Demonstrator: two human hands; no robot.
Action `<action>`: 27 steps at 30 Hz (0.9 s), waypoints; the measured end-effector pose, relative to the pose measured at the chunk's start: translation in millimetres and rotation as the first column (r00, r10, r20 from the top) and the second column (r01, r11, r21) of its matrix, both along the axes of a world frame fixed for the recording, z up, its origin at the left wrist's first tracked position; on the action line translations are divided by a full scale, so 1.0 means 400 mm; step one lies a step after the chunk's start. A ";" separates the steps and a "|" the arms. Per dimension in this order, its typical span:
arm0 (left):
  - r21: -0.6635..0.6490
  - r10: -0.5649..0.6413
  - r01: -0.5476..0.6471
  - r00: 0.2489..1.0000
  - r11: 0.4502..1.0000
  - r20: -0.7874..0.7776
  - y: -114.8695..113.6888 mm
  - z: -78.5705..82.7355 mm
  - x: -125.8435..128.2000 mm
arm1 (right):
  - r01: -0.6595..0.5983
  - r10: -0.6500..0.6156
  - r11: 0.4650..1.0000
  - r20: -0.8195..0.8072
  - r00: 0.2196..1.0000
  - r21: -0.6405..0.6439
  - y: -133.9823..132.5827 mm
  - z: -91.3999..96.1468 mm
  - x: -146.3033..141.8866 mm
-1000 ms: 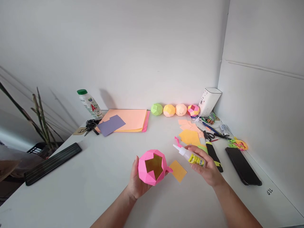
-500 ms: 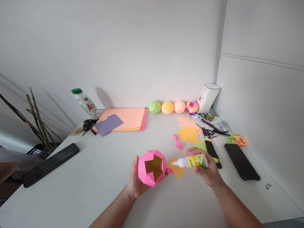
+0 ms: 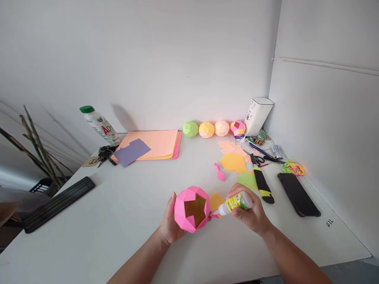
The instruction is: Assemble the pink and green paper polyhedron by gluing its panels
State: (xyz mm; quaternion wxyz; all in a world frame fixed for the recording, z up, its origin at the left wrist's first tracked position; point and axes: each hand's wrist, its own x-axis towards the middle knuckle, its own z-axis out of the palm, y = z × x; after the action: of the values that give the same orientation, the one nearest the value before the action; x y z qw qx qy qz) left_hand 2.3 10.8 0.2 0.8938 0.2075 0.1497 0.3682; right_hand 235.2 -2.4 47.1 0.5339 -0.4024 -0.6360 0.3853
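Note:
My left hand (image 3: 169, 225) is wrapped round a pink faceted paper ball (image 3: 192, 208) with an open hole on top that shows its brown inside. My right hand (image 3: 251, 215) grips a small glue bottle (image 3: 235, 202) with a yellow label. Its white nozzle touches a pink flap at the ball's right side. An orange paper square (image 3: 216, 199) lies on the white table (image 3: 118, 221) just behind the nozzle.
Green, yellow, peach and pink-yellow paper balls (image 3: 206, 129) line the back wall beside a white box (image 3: 257, 115). Paper scraps (image 3: 233, 162), scissors (image 3: 257, 159), a yellow-black knife (image 3: 263, 184) and a phone (image 3: 298, 188) lie at right. Coloured sheets (image 3: 154, 144), a bottle (image 3: 99, 125), keys (image 3: 105, 151) and a black bar (image 3: 57, 203) sit at left.
My right hand brought the glue bottle down and left, from pointing up over the table to touching its nozzle to the ball's flap. The ball stayed in my left hand.

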 end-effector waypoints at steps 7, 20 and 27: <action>0.010 0.007 -0.007 1.000 1.000 -0.013 0.002 0.002 0.003 | -0.010 0.010 1.000 0.033 0.999 0.008 -0.002 0.006 0.000; 0.009 -0.001 0.002 0.998 1.000 -0.057 0.000 0.006 0.002 | -0.025 0.024 0.999 0.043 0.999 0.019 -0.009 0.006 -0.004; 0.000 -0.011 0.011 0.997 1.000 -0.076 0.000 0.005 0.002 | -0.054 0.054 0.998 0.026 0.998 -0.011 -0.009 0.004 -0.005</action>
State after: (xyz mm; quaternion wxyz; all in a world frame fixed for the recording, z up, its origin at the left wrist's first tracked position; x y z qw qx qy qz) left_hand 3.1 10.9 2.2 0.8894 0.2225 0.1824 0.3551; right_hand 233.3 -5.9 48.8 0.5125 -0.3929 -0.6518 0.3977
